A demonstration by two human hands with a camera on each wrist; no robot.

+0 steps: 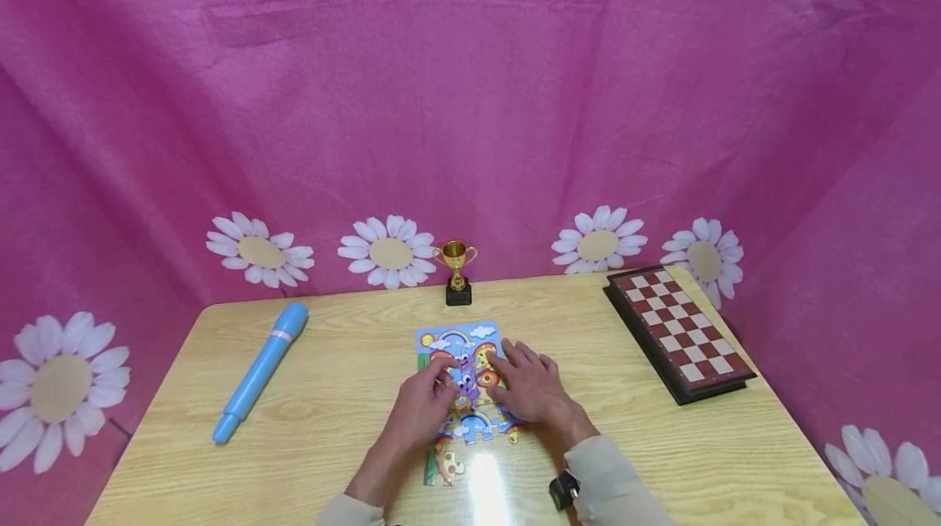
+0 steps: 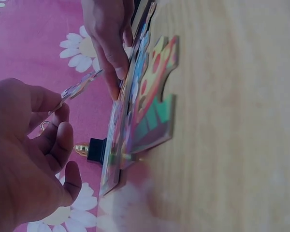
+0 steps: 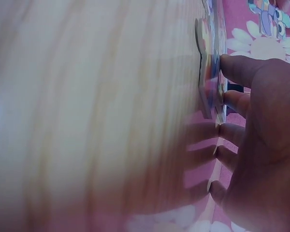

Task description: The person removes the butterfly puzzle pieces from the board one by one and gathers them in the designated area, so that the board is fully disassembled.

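Note:
A colourful jigsaw puzzle [image 1: 481, 332] with a butterfly, rainbow and sun lies on the table between the two hands. My left hand [image 1: 422, 405] pinches a jigsaw piece [image 2: 78, 88] between thumb and fingers, raised above the puzzle. Purple shapes and cartoon eyes show on that piece in the right wrist view. With fingers spread, my right hand [image 1: 537, 389] rests at the puzzle's right side, its thumb and index fingertip at the pieces and the other fingertips down by the tabletop. Another piece, green with a yellow-and-red pattern [image 1: 443, 465], lies at the puzzle's near left corner.
A small gold trophy cup [image 1: 457, 274] on a black base stands behind the puzzle. To the left lies a blue tube-shaped object [image 1: 260, 371]; a red-and-white chessboard case [image 1: 680, 330] sits at the right edge. A pink daisy-patterned cloth [image 1: 470, 118] hangs around the wooden table [image 1: 353, 346].

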